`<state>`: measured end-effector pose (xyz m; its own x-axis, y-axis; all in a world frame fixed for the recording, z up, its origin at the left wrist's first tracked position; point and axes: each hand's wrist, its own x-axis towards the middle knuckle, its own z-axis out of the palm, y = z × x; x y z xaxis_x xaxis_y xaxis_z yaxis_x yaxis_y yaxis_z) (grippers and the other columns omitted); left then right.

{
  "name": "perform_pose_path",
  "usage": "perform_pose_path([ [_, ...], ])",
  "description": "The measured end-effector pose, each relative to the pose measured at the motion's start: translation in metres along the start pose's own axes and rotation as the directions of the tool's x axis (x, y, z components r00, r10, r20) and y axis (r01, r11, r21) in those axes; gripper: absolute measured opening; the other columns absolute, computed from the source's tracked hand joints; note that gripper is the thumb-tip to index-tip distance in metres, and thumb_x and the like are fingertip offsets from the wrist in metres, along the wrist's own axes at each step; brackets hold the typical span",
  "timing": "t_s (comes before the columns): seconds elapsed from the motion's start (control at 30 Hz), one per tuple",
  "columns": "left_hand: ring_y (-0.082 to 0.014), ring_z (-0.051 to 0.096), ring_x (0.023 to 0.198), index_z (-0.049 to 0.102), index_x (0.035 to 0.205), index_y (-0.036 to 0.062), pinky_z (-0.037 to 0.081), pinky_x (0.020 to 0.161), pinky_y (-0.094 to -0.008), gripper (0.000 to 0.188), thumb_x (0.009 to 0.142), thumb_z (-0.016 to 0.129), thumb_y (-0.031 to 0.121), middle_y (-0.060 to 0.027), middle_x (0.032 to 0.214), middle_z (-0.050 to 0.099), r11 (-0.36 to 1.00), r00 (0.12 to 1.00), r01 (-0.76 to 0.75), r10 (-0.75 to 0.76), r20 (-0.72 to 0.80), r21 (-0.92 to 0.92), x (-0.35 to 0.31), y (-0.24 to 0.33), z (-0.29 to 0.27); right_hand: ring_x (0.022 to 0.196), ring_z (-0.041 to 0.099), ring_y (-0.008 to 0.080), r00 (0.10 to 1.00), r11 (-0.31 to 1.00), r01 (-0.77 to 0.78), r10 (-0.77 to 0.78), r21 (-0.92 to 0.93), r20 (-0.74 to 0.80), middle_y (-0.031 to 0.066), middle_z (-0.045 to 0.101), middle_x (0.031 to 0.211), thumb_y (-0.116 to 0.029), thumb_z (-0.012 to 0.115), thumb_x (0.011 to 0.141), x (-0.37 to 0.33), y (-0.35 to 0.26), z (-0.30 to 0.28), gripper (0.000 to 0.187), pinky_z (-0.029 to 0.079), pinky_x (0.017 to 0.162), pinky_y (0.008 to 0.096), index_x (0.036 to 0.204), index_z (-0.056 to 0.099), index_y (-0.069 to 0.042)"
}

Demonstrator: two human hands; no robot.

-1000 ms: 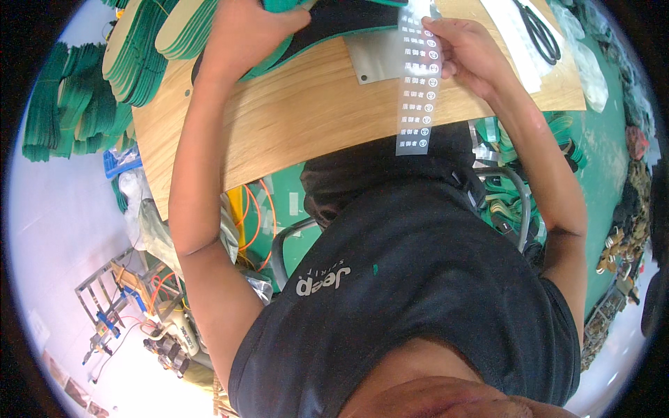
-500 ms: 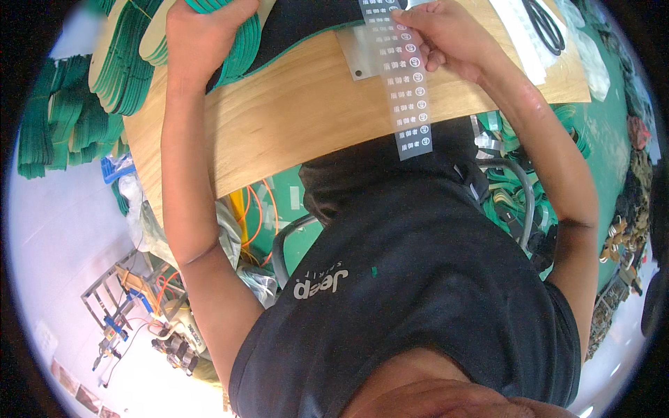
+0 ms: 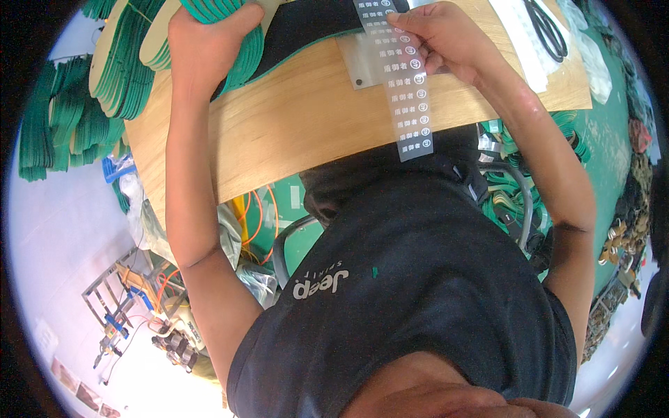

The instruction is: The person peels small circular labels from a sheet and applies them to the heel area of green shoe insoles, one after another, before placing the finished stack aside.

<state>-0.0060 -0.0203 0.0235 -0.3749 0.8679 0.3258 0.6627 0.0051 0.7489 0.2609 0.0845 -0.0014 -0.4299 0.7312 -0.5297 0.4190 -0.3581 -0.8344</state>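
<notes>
right fingers [image 3: 408, 21] pinch a clear strip [image 3: 404, 95] hanging below while left fingers [image 3: 244, 19] clamp insoles [image 3: 249, 57]

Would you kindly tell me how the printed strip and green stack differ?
The printed strip is translucent with white marks; the green stack looks opaque. The strip is one thin sheet, the stack many layers thick. The strip extends past the wooden table's near edge in view; the visible stack does not. Both are held: strip in the right hand, stack in the left hand.
</notes>
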Motion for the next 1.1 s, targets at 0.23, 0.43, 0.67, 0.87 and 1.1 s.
perform_pose_path([
  [0.23,-0.0170,0.067,0.083,0.071,0.097,0.0008,0.052,0.079,-0.0322,0.036,0.073,0.081,0.026,-0.0101,0.091,0.073,0.992,0.999,-0.015,0.011,0.031,0.126,0.001,-0.023,0.003,0.043,0.059,0.0158,0.998,0.999,0.003,-0.001,0.040,-0.057,0.0076,0.063,0.059,-0.019,0.060,0.095,-0.007,0.002,0.006,0.027,0.048,0.039,0.0275,0.078,0.066,0.002],
  [0.43,-0.0299,0.065,0.099,0.056,0.123,0.0009,0.050,0.086,-0.0378,0.068,0.066,0.082,0.027,-0.0185,0.108,0.067,0.995,0.971,-0.012,-0.012,0.237,0.099,-0.007,0.037,0.020,0.047,0.058,0.0074,0.980,0.979,0.201,-0.201,-0.046,0.005,0.0021,0.061,0.061,-0.035,0.063,0.095,-0.020,0.020,0.001,0.037,0.045,0.038,0.0174,0.082,0.064,0.000],
  [0.67,-0.0388,0.061,0.111,0.043,0.138,0.0056,0.049,0.094,-0.0428,0.093,0.060,0.087,0.030,-0.0207,0.119,0.064,0.921,0.933,-0.177,0.044,0.358,0.346,-0.009,0.042,0.026,0.044,0.056,0.0084,0.977,0.977,0.210,-0.211,0.039,0.019,0.0009,0.055,0.057,-0.035,0.064,0.095,-0.021,0.024,-0.003,0.037,0.044,0.038,0.0189,0.081,0.063,0.000],
  [0.87,-0.0414,0.060,0.110,0.045,0.135,0.0011,0.049,0.092,-0.0435,0.089,0.061,0.086,0.028,-0.0263,0.117,0.063,0.919,0.918,-0.134,-0.025,0.395,0.371,-0.002,0.043,0.032,0.043,0.059,0.0156,0.997,0.996,0.083,-0.083,0.007,0.002,0.0078,0.063,0.060,-0.019,0.060,0.094,-0.030,0.006,-0.003,0.026,0.048,0.039,0.0272,0.081,0.067,0.002],
  [1.1,-0.0418,0.063,0.103,0.053,0.129,0.0007,0.051,0.088,-0.0435,0.071,0.065,0.079,0.020,-0.0278,0.110,0.065,0.926,0.955,-0.204,0.117,0.274,0.317,-0.005,0.029,0.024,0.049,0.057,0.0090,0.966,0.965,0.257,-0.257,0.059,-0.018,0.0032,0.061,0.064,-0.029,0.060,0.097,-0.030,0.038,-0.026,0.032,0.046,0.042,0.0195,0.082,0.063,-0.001],
])
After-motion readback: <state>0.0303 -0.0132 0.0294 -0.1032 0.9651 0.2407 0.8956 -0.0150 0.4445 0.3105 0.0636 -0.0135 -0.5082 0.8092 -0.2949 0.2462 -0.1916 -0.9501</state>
